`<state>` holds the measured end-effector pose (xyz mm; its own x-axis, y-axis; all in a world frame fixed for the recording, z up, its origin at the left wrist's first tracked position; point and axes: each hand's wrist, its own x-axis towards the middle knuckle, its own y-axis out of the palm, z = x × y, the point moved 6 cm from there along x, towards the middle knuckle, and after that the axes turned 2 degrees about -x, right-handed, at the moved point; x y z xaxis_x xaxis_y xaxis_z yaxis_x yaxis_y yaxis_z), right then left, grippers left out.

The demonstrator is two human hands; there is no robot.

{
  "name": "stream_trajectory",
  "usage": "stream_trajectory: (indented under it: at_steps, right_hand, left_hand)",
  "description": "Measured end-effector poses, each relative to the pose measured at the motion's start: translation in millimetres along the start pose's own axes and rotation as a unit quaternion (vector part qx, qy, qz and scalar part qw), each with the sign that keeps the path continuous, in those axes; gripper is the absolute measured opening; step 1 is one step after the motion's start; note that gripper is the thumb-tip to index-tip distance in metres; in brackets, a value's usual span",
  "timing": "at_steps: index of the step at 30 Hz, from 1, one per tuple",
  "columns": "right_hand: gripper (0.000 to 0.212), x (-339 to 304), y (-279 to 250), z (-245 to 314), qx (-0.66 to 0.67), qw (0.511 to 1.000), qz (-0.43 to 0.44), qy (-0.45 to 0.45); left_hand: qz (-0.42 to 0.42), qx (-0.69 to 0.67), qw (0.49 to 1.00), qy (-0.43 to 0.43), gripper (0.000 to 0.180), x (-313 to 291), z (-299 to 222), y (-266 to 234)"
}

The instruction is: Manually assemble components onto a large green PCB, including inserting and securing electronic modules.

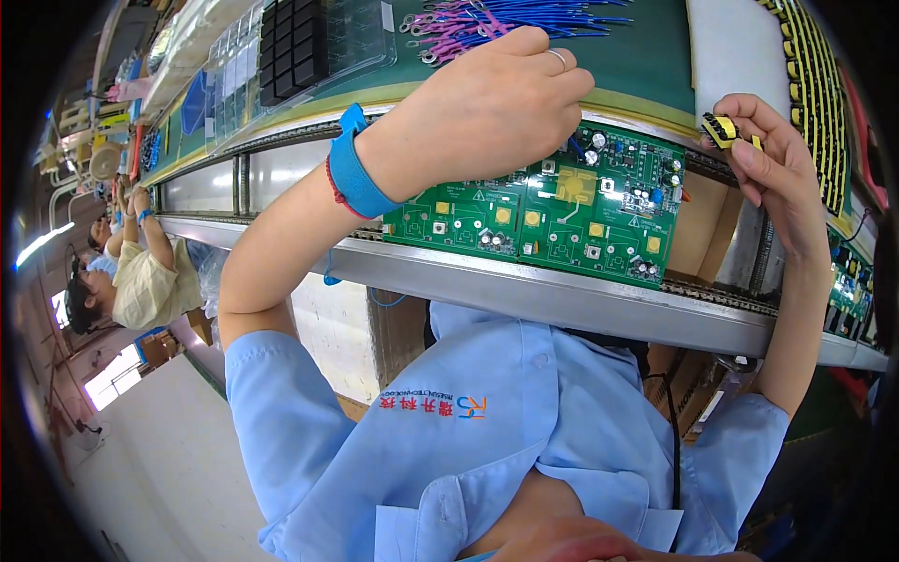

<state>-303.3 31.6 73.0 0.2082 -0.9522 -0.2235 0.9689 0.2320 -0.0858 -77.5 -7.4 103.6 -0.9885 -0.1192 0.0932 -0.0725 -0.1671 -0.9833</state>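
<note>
My left hand (pixel 478 103), with a ring and a blue wristband (pixel 361 169), is over the far edge of a green circuit board (pixel 552 225). Its fingers curl down and press together; the back of the hand hides whatever may be between them. The board lies across the conveyor rails and carries capacitors, yellow squares and white parts. Right of the board, my right hand (pixel 782 164) is raised, pinching a small yellow and black transformer (pixel 721 129) between thumb and fingers. A second bit of yellow shows beside the thumb, too small to name.
Blue wires (pixel 562 19) with ring terminals lie beyond my left hand. A black compartment tray (pixel 292 51) and clear plastic trays stand far left. Rows of yellow-black transformers (pixel 815 94) line the right. A metal rail (pixel 487 272) runs in front. A co-worker (pixel 154 281) sits left.
</note>
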Motion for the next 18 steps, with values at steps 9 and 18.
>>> stream_trajectory:
  at_steps: [9, 18]
  right_hand:
    - [0.042, -2, 2, 1, -0.03, 0.999, -0.021, 0.004]
    - [0.034, -13, 41, 20, -0.169, 0.981, -0.039, -0.086]
  left_hand:
    - [0.018, 0.024, 1.0, 0.009, 0.012, 0, -5, -1]
    - [-0.035, -0.131, 0.991, -0.019, 0.025, -4, 7, -11]
